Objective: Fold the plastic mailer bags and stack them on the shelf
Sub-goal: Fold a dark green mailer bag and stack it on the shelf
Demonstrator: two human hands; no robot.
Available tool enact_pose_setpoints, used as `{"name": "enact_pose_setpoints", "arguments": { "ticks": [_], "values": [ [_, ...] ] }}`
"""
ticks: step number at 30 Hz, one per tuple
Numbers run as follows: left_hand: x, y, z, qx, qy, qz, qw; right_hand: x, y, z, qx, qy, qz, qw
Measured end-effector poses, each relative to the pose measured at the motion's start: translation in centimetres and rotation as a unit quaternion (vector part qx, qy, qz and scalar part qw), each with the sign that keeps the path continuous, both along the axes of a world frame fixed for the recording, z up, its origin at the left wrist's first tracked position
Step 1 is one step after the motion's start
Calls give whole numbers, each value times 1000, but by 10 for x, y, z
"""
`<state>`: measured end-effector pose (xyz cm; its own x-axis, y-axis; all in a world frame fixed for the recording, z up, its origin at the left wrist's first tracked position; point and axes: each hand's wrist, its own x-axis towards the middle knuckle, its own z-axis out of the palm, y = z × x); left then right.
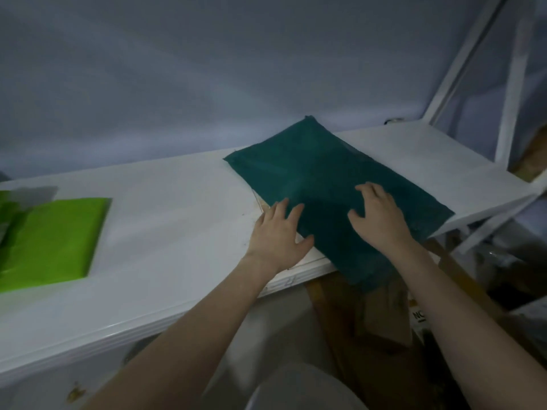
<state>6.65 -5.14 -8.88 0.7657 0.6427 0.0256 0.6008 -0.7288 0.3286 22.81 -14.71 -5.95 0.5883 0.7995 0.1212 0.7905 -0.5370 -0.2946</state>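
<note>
A dark teal mailer bag (319, 170) lies flat and slanted across the white shelf (177, 202), its near end hanging over the front edge. My left hand (276, 232) rests palm down at the bag's left edge, fingers spread, half on the bag and half on the shelf. My right hand (380, 216) presses flat on the bag's near middle with its fingers spread. A folded bright green mailer bag (56, 235) lies on the shelf at the far left.
A pale wall rises behind the shelf. White shelf uprights (515, 72) stand at the right. Brown cardboard boxes (384, 315) sit below the shelf's front edge. A grey sheet (32, 193) overlaps the green bag's top corner.
</note>
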Motion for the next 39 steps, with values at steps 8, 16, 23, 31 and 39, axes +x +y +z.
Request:
{"name": "enact_pose_setpoints", "arguments": {
  "ticks": [8,16,23,31,39],
  "values": [
    [26,-5,-22,26,84,56,995,1,-6,-35,-63,34,9,997],
    [16,4,-16,33,-43,99,994,-17,6,-28,-49,-1,47,998],
    [-24,25,18,-158,-234,202,938,-60,23,-4,-8,113,102,988],
    [-85,69,83,-235,-181,257,920,-133,57,37,79,237,163,954],
    [-137,71,178,209,-68,73,973,-171,81,107,142,157,212,954]
  ]
}}
